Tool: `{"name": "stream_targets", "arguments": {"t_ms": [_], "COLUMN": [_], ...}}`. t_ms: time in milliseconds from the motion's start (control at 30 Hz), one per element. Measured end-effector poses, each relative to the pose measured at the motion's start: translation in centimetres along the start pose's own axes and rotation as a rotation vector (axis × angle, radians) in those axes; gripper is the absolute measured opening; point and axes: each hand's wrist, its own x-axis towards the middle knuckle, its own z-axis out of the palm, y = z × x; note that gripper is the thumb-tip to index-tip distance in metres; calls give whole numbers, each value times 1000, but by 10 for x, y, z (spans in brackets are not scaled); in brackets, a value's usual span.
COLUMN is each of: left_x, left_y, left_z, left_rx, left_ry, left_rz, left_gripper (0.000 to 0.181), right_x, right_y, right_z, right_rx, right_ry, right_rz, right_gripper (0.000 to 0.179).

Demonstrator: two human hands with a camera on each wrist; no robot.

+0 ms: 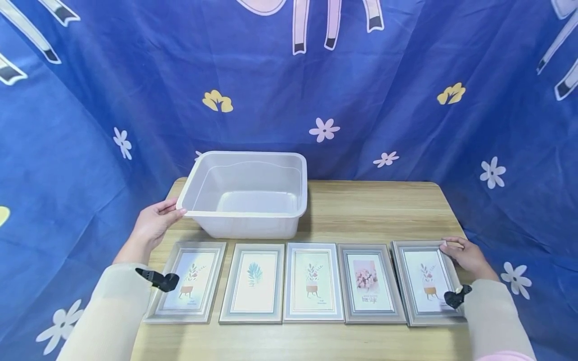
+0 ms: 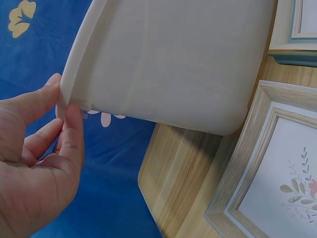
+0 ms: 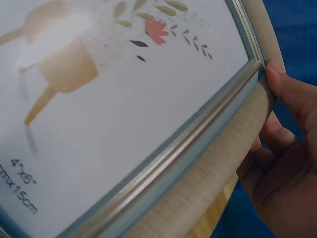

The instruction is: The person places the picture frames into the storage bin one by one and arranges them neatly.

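A white plastic basin point(image 1: 246, 226) stands toward the back left of the wooden table. My left hand point(image 1: 153, 223) pinches the near left corner of its rim between thumb and fingers, as the left wrist view also shows. At the right end of a row of picture frames, my right hand point(image 1: 469, 256) grips the upper right edge of a picture frame point(image 1: 424, 318) with a potted plant print. In the right wrist view the thumb lies on the face of that frame point(image 3: 198, 168) and the fingers curl behind it. Its left edge meets or slightly overlaps its neighbour.
Several other picture frames lie face up along the row: a plant print point(image 1: 186, 317), a blue leaf print point(image 1: 250, 317), another plant print point(image 1: 313, 316) and a pink flower print point(image 1: 375, 318). Blue patterned cloth point(image 1: 384, 115) hangs behind and beside the table point(image 1: 375, 205).
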Motion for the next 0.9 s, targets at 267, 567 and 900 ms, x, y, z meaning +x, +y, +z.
{"name": "stream_targets", "arguments": {"t_ms": [267, 567, 900], "left_x": [-2, -1, 1], "left_y": [0, -1, -3], "left_z": [0, -1, -3], "left_rx": [69, 36, 91], "left_ry": [-9, -12, -1], "left_rz": [12, -3, -18], "left_gripper": [73, 73, 76], "right_x": [1, -2, -3], "right_y": [-14, -37, -54], "right_z": [-15, -29, -45], "right_rx": [37, -47, -73], "right_ry": [-81, -79, -7], "right_rz": [-2, -11, -79], "right_gripper": [69, 80, 72]}}
